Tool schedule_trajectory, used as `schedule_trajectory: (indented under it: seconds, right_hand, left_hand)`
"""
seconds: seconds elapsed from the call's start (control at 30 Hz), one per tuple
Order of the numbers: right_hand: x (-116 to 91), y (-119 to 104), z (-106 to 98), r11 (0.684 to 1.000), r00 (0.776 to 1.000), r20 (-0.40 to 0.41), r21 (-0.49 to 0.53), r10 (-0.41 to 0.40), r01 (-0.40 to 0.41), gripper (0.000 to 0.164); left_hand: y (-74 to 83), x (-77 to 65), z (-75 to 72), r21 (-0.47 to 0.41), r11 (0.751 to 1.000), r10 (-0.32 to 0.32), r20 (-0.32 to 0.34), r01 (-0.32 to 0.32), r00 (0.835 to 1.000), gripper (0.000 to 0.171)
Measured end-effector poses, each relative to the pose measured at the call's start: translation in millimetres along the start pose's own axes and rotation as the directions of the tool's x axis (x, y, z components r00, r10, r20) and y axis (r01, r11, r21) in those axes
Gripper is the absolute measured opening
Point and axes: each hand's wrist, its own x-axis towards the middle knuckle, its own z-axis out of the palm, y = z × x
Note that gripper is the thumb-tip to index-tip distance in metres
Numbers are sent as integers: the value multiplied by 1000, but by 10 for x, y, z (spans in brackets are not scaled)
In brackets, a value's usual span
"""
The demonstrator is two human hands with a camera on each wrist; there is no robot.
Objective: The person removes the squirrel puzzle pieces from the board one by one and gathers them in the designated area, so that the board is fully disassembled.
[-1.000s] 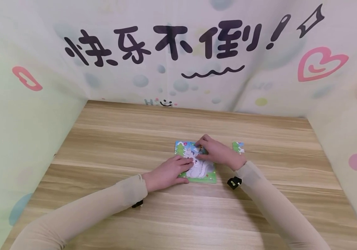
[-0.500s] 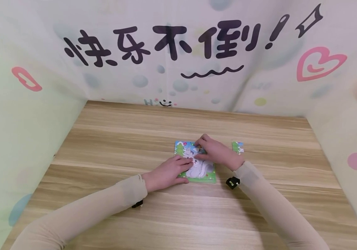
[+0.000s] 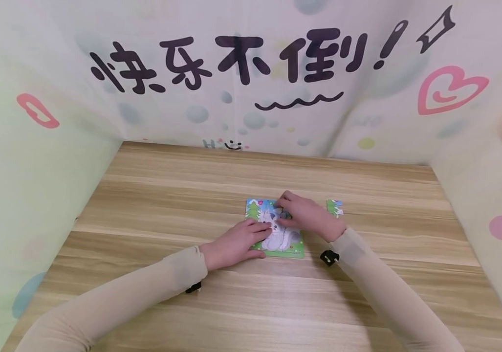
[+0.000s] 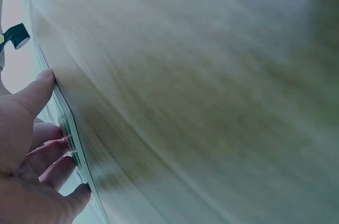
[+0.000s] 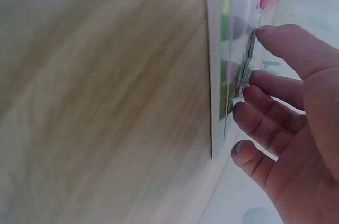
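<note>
A square picture puzzle with a white squirrel-like animal, green trees and blue sky lies on the table. My left hand rests on its left side, fingers stretched over the picture and thumb along the near edge. In the left wrist view, the fingertips lie on the board. Over the upper right part, my right hand pinches a puzzle piece between thumb and fingers, close over the board. The right hand hides much of that corner. To its right, one loose puzzle piece with a green tree lies apart.
The wood-grain table is enclosed by printed cloth on the back and both sides. The back cloth carries large dark characters. A black wrist-camera mount hangs below the right sleeve, and another below the left.
My right hand has shifted very slightly over the upper right part of the puzzle, its fingers still pinching. The left hand and the loose piece have stayed where they were.
</note>
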Motion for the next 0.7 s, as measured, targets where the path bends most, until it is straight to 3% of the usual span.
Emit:
schedule_trajectory:
  seconds: [0.3,0.53,0.7]
  right_hand:
    - [-56,25,5,997,999,-30,76,-24,26,43]
    - [-85,45,-21,992,1000,-9,129,-11,12,43]
    - [-176,125,-54,988,998,-54,154,-9,18,44]
  left_hand:
    - [-4,-7,-4,-7,1000,-4,2,4,1000,66]
    - [2,-2,-4,-36,999,-1,-2,1,1000,66]
    - [-13,2,12,-40,999,-1,-11,1,1000,66]
